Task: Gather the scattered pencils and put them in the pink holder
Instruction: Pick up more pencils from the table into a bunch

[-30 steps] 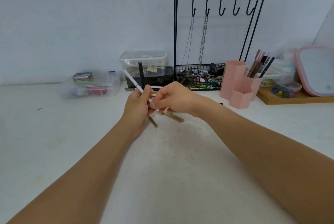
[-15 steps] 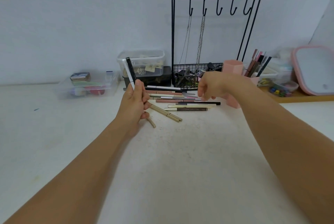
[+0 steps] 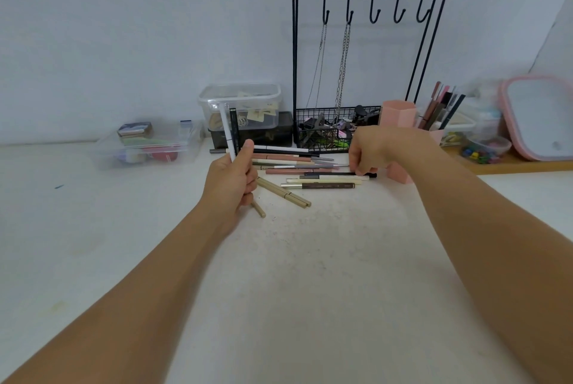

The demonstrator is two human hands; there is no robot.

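The left hand [image 3: 231,179] holds two thin pencils upright, one white [image 3: 225,132] and one black [image 3: 234,132], with the fingers curled round them and the thumb pressed on their side. The right hand [image 3: 376,151] reaches down over the scattered pencils [image 3: 307,171] that lie on the white table [image 3: 310,275], just left of the pink hexagonal plastic holder [image 3: 398,114]. Its curled fingertips touch a black pencil [image 3: 341,173]; if they pinch it, I cannot tell.

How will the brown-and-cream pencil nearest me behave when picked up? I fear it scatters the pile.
The brown-and-cream pencil looks slim, rigid and probably light. Its rounded barrel lies flat on the smooth table, so a nudge may roll it. It lies at the pile's near edge, so lifting it likely disturbs little.
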